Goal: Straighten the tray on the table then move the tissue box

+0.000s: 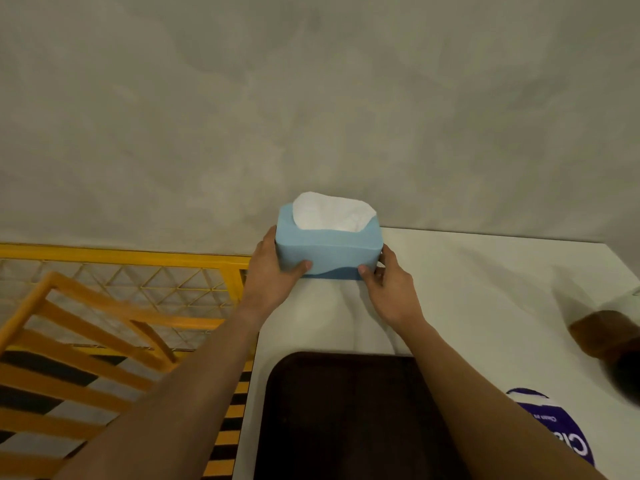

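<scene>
A light blue tissue box (pixel 329 249) with white tissue sticking out of its top sits at the far left corner of the white table (pixel 485 289), close to the grey wall. My left hand (pixel 273 275) grips its left end and my right hand (pixel 389 289) grips its right end, thumbs on the near face. A dark brown tray (pixel 346 417) lies on the table nearer to me, between my forearms, with its sides square to the table edge.
A yellow mesh railing (pixel 121 271) and an orange wooden chair (pixel 86 341) stand left of the table. A blurred brown object (pixel 606 334) is at the right edge. A purple and white printed item (pixel 561 427) lies right of the tray.
</scene>
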Available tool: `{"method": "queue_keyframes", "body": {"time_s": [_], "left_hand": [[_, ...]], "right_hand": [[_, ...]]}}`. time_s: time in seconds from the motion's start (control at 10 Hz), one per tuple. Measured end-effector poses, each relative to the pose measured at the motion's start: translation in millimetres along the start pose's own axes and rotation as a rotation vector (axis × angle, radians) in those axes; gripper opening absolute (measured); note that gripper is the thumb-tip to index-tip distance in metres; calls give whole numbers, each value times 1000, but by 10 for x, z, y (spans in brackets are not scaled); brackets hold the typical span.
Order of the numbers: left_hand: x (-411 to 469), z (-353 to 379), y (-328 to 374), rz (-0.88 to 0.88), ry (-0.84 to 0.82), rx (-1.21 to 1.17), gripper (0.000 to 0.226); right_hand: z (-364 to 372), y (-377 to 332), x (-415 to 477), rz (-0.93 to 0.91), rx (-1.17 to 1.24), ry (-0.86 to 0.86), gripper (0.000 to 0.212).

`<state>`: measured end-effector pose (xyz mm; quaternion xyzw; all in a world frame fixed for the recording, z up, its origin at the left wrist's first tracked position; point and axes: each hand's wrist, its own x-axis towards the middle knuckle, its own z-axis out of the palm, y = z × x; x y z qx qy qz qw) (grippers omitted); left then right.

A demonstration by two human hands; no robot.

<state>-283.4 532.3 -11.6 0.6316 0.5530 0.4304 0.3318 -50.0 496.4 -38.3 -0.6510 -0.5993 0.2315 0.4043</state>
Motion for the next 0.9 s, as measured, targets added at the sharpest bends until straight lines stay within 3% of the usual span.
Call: {"method": "queue_keyframes", "body": {"time_s": [0.2,0.8,0.9], "left_hand": [[233,13,-160,-27,-64,22,96],[410,61,-272,-45,-44,87,93],[415,24,-224,-78,-106,61,101]], "right_hand": [[84,44,229,-16,-34,-27,51],[122,26,429,53,-113,-43,53],[75,-22,484,109,-166,-102,58]]}}
